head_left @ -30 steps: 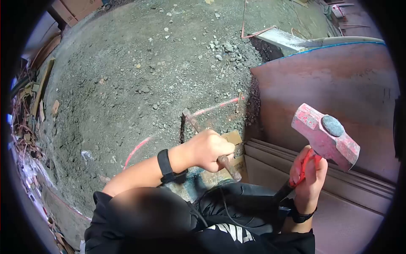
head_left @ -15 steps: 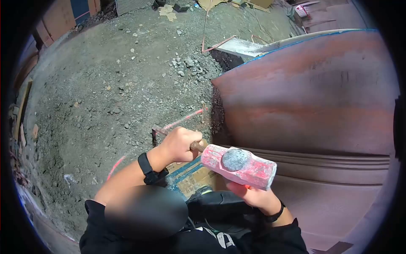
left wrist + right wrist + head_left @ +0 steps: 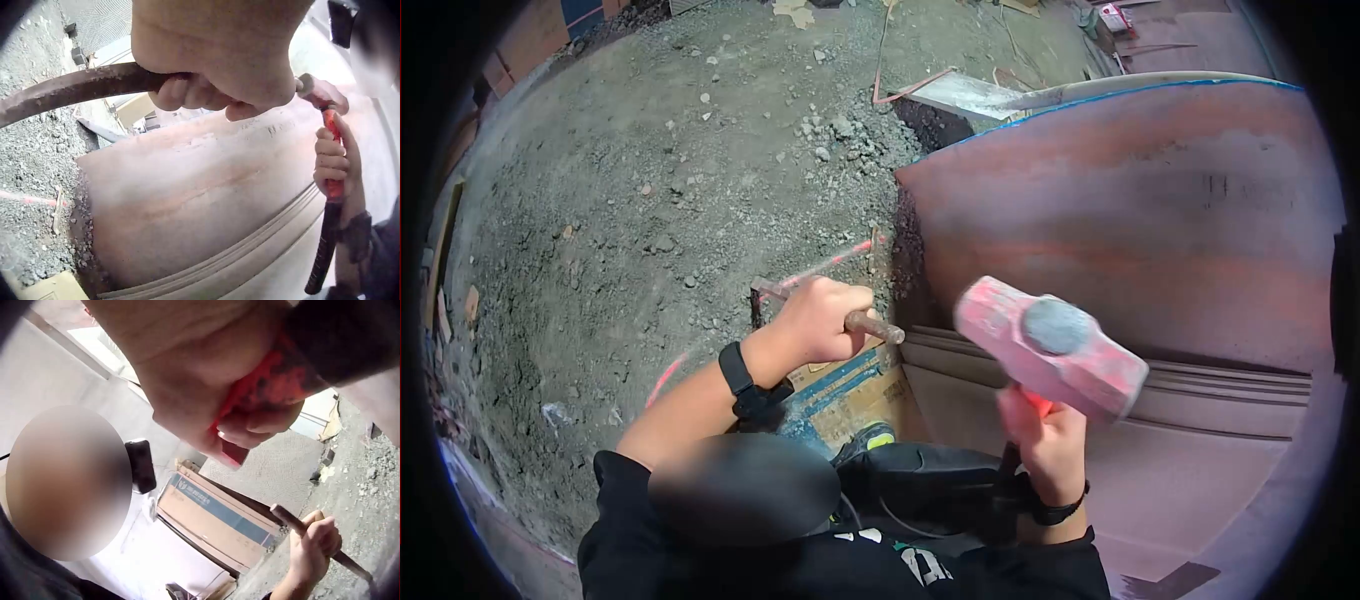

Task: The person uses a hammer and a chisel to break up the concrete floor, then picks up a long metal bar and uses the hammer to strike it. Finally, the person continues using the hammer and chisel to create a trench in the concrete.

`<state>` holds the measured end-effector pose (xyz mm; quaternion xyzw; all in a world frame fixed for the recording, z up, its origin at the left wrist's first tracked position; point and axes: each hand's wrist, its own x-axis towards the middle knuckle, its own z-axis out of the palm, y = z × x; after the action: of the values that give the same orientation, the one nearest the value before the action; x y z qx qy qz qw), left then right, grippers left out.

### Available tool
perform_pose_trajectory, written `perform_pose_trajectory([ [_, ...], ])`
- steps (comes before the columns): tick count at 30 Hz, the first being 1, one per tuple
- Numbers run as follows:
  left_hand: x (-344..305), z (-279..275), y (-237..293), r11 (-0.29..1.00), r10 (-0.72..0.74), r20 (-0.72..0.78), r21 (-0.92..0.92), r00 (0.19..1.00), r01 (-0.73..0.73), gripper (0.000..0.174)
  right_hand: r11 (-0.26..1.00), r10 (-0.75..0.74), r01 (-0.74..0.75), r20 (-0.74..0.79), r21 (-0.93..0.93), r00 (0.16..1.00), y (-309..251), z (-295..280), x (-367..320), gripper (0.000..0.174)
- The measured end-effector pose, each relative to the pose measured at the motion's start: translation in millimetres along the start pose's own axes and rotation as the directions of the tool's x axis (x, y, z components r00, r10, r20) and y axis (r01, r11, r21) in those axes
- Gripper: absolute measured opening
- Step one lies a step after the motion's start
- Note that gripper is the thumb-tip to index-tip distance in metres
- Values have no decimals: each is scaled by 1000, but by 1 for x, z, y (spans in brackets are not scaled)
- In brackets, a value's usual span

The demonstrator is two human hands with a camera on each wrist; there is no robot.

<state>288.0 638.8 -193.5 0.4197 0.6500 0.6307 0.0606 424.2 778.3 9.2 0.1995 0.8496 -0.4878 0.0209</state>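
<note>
My left hand (image 3: 825, 318) grips a rusty metal bar (image 3: 880, 327), its fingers wrapped round the shaft. One end sticks out toward the right; the other runs down toward the ground by a pink line. In the left wrist view the bar (image 3: 75, 92) looks bowed. My right hand (image 3: 1055, 455) holds a sledgehammer (image 3: 1000, 322) by its red and black handle (image 3: 334, 184), close below the head. The head has worn pink paint and a grey round top. In the head view it hangs to the right of the bar's end, apart from it.
Gravelly ground (image 3: 690, 200) spreads ahead and left, with pink marking lines (image 3: 840, 258). A large reddish-brown curved panel (image 3: 1100, 230) stands at the right, above stacked boards (image 3: 1200, 390). Flattened cardboard (image 3: 875, 400) lies near a shoe (image 3: 870, 438).
The hammer swung left from the right side to the bar's end, then drew back right and away. My left hand kept its grip on the bar. The head view has shifted right.
</note>
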Motion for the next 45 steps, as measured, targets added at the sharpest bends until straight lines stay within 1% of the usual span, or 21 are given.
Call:
perform_pose_trajectory([
  [2, 4, 0, -2, 1000, -18, 15, -17, 1000, 19, 22, 987, 70, -68, -6, 143, 998, 4, -8, -14, 39],
  [6, 5, -3, -4, 999, -24, -9, -22, 1000, 24, 23, 995, 71, -56, 198, -81, 978, 19, 18, 9, 34],
  [8, 4, -8, -7, 998, -68, -18, -9, 998, 68, 22, 974, -133, 157, 148, -161, 980, 11, 18, 15, 31],
  [10, 2, -9, -7, 997, -83, 6, 8, 997, 83, 23, 993, 14, -1, 110, -117, 994, 3, 4, 5, 42],
  [13, 3, 0, -6, 998, -55, -8, -22, 998, 54, 23, 959, 197, -181, -55, 217, 979, -10, 2, -10, 61],
  [16, 3, 1, -4, 999, -37, 7, 16, 999, 37, 15, 921, -139, 199, 193, -334, 971, 20, 8, 2, 41],
  [18, 3, -3, 0, 999, -21, -1, 27, 1000, 21, 11, 984, 91, -69, 124, -165, 988, 23, 15, 12, 37],
  [19, 3, -3, 0, 998, -34, 2, 44, 999, 34, 11, 984, 152, -152, -7, -89, 988, 15, 18, 10, 34],
  [20, 2, 0, -2, 998, -56, 7, 43, 998, 55, 11, 984, 82, -93, -81, -150, 993, 11, 14, 9, 32],
  [22, 2, 2, -1, 998, -59, 10, 20, 998, 59, 11, 953, 239, -267, -186, -143, 953, -5, 4, -6, 20],
  [24, 4, 5, -9, 998, -56, -5, -3, 998, 56, 11, 985, 172, -163, -233, 61, 957, -10, 6, -15, 15],
  [25, 4, 5, -10, 998, -58, -8, -5, 998, 58, 10, 965, 254, -260, -163, -14, 953, -2, 8, -14, 18],
  [27, 3, 5, -6, 998, -62, -18, -3, 998, 62, 10, 943, 266, -268, -34, -198, 963, 22, 17, -8, 25],
  [29, 3, 8, -6, 999, -32, -30, 18, 999, 32, 10, 964, 67, -57, 28, -258, 997, 19, 22, 5, 28],
  [30, 1, 8, -8, 999, -20, -40, 34, 999, 21, 10, 957, 234, -227, 17, -180, 972, 15, 14, 2, 30],
  [32, -3, 10, -5, 997, -51, 1, 53, 999, 51, 11, 897, 354, -379, -144, -226, 924, -6, 9, -9, 34],
  [35, -2, 11, -8, 999, -38, -27, 8, 999, 39, 12, 935, 354, -351, -214, 53, 910, -7, -2, -21, 28],
  [36, -3, 12, -9, 999, -45, -18, 2, 999, 45, 12, 898, 434, -439, -237, 35, 869, -5, -1, -21, 24],
  [38, -1, 11, -9, 997, -59, -13, 44, 998, 59, 13, 899, 335, -316, 13, -304, 942, 25, 24, 2, 17],
  [40, 2, 6, -7, 999, -24, -35, 33, 999, 25, 13, 972, 184, -183, -9, -146, 983, 31, 27, 11, 17],
  [45, -8, 18, -5, 996, -69, 67, 54, 995, 66, 13, 928, 349, -365, -172, -72, 921, -5, 13, -3, 14],
])
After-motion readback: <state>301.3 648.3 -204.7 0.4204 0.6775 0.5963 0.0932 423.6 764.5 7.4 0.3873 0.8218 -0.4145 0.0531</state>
